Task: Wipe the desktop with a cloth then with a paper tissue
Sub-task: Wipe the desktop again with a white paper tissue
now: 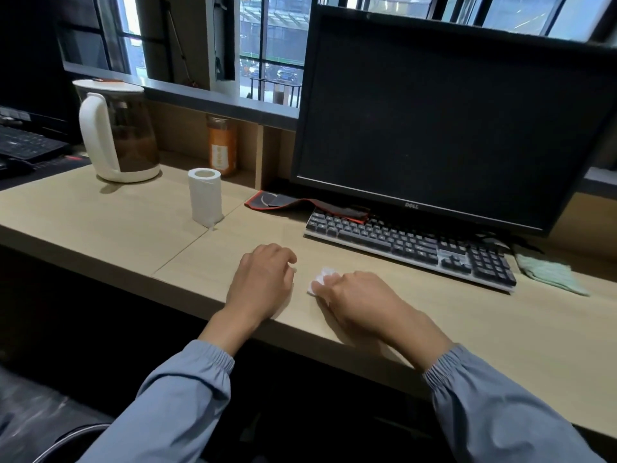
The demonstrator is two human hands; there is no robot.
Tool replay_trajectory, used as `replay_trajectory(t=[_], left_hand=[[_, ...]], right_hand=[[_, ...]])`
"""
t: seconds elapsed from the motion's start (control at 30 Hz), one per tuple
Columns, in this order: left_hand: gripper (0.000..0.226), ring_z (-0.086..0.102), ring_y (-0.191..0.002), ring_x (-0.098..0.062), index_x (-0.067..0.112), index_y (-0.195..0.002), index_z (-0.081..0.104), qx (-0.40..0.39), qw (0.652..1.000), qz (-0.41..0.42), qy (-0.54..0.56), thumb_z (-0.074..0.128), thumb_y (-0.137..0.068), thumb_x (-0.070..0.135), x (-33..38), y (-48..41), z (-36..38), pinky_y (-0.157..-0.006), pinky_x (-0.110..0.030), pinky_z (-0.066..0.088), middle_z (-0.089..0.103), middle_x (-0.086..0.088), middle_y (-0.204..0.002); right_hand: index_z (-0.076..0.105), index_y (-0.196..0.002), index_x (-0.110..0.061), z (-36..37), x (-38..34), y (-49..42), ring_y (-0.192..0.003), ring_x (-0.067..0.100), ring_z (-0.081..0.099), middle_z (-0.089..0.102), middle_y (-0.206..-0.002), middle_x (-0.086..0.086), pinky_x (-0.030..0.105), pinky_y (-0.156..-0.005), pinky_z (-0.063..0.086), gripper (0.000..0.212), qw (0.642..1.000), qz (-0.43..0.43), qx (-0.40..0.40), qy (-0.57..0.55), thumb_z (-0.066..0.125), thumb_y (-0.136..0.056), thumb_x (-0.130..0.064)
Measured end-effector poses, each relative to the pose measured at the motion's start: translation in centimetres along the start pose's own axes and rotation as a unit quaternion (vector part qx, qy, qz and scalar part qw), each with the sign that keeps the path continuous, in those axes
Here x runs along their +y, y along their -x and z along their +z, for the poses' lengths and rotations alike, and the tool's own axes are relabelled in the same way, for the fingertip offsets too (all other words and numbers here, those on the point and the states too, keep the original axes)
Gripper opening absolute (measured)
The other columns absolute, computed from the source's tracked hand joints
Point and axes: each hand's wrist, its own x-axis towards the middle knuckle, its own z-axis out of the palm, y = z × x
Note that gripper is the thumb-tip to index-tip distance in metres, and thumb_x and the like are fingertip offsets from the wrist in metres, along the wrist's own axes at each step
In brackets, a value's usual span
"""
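Your right hand [362, 300] presses a wadded tissue [321, 281] onto the surface [467, 315], grip closed over it. It's light, soft, tears easily; hold it bunched. Left hand [262, 282] rests empty.

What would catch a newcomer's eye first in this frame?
Probably the big dark monitor filling the upper right, with the keyboard just below it. Next, the two hands at the desk's front edge: the right hand presses a small white paper tissue onto the wood, while the left hand rests beside it. A white tissue roll stands upright further back on the left.
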Motion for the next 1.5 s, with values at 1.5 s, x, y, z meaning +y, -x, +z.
replay_trajectory(t=[1.5], left_hand=[[0.026, 0.054, -0.116, -0.015, 0.024, -0.127, 0.062, -0.047, 0.994, 0.095, 0.021, 0.052, -0.104, 0.027, 9.5, 1.0, 3.4, -0.102, -0.035, 0.040, 0.061, 0.007, -0.128]], right_hand=[[0.051, -0.114, -0.025, 0.3, 0.2, 11.9, -0.098, 0.031, 0.063, 0.056, -0.119, 0.001, 0.040, -0.064, 0.042, 0.016, 0.991, 0.108, -0.045, -0.070, 0.039, -0.103, -0.027]])
